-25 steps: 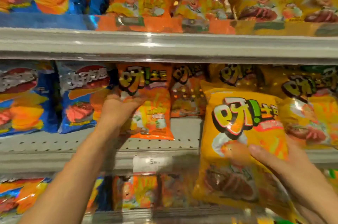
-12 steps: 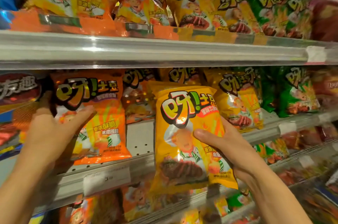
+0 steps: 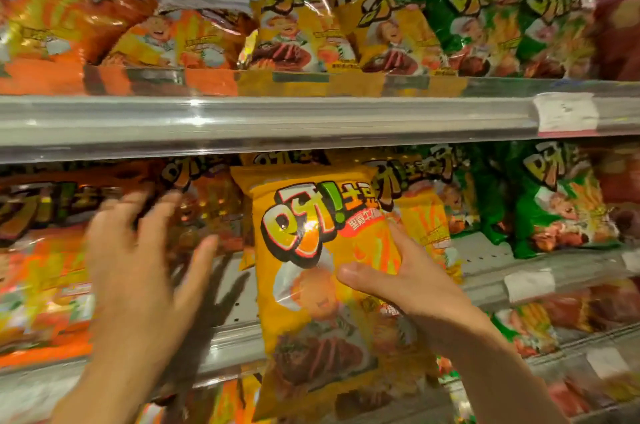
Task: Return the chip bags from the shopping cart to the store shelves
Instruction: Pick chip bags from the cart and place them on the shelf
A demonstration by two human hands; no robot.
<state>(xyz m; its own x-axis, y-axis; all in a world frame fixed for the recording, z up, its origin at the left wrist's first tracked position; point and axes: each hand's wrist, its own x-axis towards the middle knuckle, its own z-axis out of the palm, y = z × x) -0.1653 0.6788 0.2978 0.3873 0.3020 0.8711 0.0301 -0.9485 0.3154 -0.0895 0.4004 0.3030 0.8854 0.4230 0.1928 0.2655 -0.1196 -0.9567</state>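
Yellow crinkly chip bag (image 3: pixel 311 285), gripped by the right hand (image 3: pixel 408 281), has risen nearer the grey metal middle shelf (image 3: pixel 228 292); at nine o'clock the left hand (image 3: pixel 138 257), fingers spread, has let go of the orange foil bags (image 3: pixel 41 271) standing there.

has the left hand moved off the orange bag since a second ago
Yes. The left hand, blurred and open, has come off the orange bag and shifted right toward the bare shelf gap beside the yellow bag.

Left hand (image 3: pixel 138 261), right hand (image 3: pixel 408 281) bare; forearms bare, sleeves not visible.
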